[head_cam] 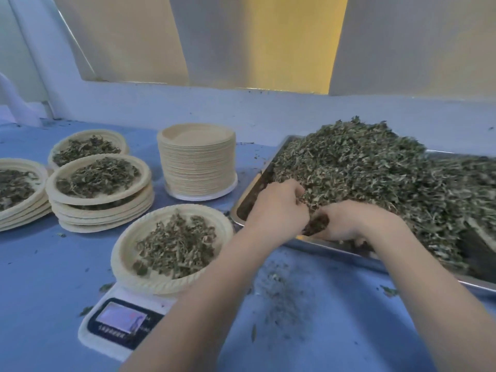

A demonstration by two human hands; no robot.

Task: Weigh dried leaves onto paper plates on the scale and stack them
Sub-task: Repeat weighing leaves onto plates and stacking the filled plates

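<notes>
hands [306, 210] buried in dried leaves [375, 167], tray [335, 248]

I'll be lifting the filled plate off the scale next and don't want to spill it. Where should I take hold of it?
Probably grip the beige paper plate on the white scale by its ribbed rim at two opposite points, left and right. The dried leaves are heaped in the shallow middle while the rim is bare, so hands coming in low from both sides should keep it level.

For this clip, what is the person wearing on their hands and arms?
Nothing shows on either: the left hand and right hand are bare, with no gloves, rings, watch or bracelets visible. Both forearms are uncovered to the frame's lower edge; no sleeve comes into view.
</notes>
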